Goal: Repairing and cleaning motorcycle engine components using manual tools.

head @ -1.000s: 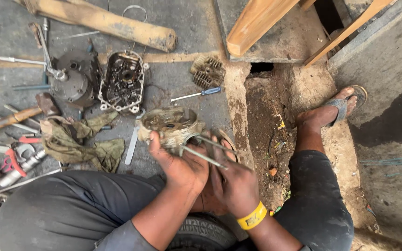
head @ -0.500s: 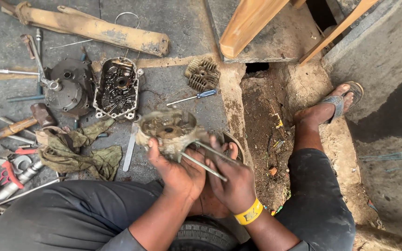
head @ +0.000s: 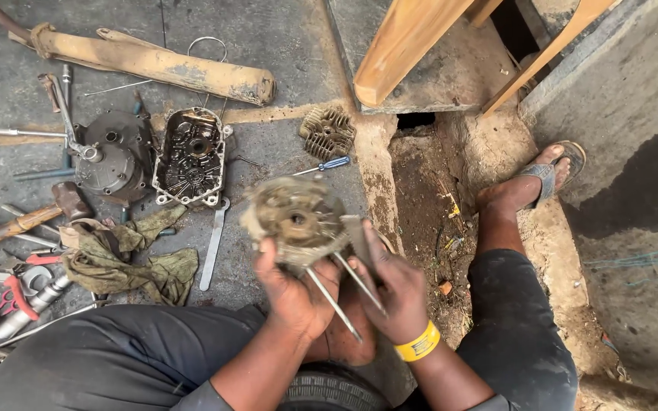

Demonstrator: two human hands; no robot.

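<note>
I have lifted the dirty engine casing (head: pixel 296 221) higher and turned it since a moment ago; it is blurred now. My left hand (head: pixel 292 293) grips it from below, fingers closed under its near edge. My right hand (head: pixel 394 293), with a yellow wristband (head: pixel 418 344), closes around its right side, where two long studs (head: pixel 344 293) point toward me. Far left on the concrete lie an open gear case (head: pixel 192 156), a round cover (head: pixel 116 156) and an olive rag (head: pixel 127 255). A blue-handled screwdriver (head: pixel 327 164) lies just beyond the casing.
</note>
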